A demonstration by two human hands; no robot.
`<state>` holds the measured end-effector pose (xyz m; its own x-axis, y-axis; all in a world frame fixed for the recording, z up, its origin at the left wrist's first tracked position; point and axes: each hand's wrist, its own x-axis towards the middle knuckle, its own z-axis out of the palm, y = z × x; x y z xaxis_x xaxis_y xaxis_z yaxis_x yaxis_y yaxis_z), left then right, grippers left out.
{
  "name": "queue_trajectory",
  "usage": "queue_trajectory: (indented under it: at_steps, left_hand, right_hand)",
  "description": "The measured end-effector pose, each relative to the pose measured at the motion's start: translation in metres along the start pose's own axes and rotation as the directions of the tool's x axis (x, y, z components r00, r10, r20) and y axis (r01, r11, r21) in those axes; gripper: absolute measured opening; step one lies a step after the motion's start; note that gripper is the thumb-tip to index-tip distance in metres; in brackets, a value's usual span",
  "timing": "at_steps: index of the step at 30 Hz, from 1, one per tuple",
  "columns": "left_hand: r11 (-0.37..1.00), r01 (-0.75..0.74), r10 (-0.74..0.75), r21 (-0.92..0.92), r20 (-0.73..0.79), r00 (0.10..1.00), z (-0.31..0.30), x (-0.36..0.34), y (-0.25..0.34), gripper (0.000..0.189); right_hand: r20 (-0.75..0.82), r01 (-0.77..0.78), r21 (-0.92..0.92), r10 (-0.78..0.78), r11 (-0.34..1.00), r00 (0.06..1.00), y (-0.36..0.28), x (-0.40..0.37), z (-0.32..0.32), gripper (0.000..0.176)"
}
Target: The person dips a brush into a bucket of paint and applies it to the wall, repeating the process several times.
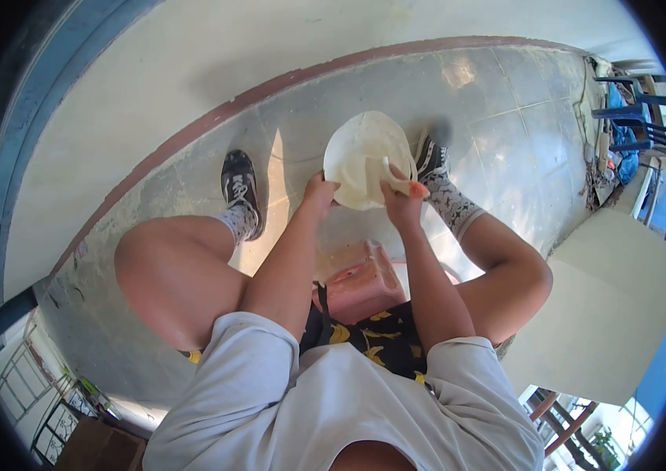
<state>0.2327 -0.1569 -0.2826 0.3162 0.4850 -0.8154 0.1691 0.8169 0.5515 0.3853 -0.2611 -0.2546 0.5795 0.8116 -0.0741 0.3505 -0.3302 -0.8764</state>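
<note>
My left hand (322, 194) grips the near left edge of a round, white, shallow dish (356, 141), holding it out between my knees. Pale cream smears cover part of its inner face. In my right hand (404, 201) is a pale flat tool with a red-orange handle end (418, 190). The tool lies over the right part of the dish, and its exact kind is not clear. My right fingers close around its handle, near the dish's right edge. Part of the dish's near rim is hidden by my fingers.
Below my hands, a pink plastic object (360, 282) stands between my thighs. My shoes (240, 188) rest on the grey tiled floor (301, 118). A white wall (215, 63) with a reddish base strip runs ahead. Blue chairs (639, 118) and a pale board (608, 290) are at right.
</note>
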Motion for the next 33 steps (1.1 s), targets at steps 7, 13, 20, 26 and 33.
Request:
queue_trajectory:
  at_steps: [7,13,20,26,33]
  left_hand:
    - [0.996,0.032,-0.032,-0.081,0.004,0.999,-0.009,0.020,-0.010,0.042]
    - [0.998,0.062,-0.063,0.020,0.012,0.998,-0.012,0.023,-0.004,0.043]
    - [0.999,0.053,-0.053,0.011,0.000,0.999,-0.011,0.012,-0.004,0.044]
    - [0.998,0.068,-0.068,-0.013,0.020,0.997,-0.016,0.008,0.001,0.045]
    - [0.975,0.076,0.014,0.210,-0.399,0.917,-0.011,-0.018,0.012,0.063]
  right_hand:
    - [-0.020,-0.307,0.496,0.364,0.812,0.931,-0.007,0.012,-0.012,0.044]
    - [0.150,-0.377,0.846,0.511,0.376,0.846,-0.004,0.030,-0.024,0.041]
    - [0.084,-0.320,0.837,0.474,0.444,0.877,-0.015,0.030,-0.030,0.041]
    - [-0.087,-0.068,0.310,0.099,0.948,0.991,-0.032,0.027,-0.013,0.044]
    - [0.007,-0.137,0.243,0.139,0.960,0.990,-0.013,0.013,0.010,0.043]
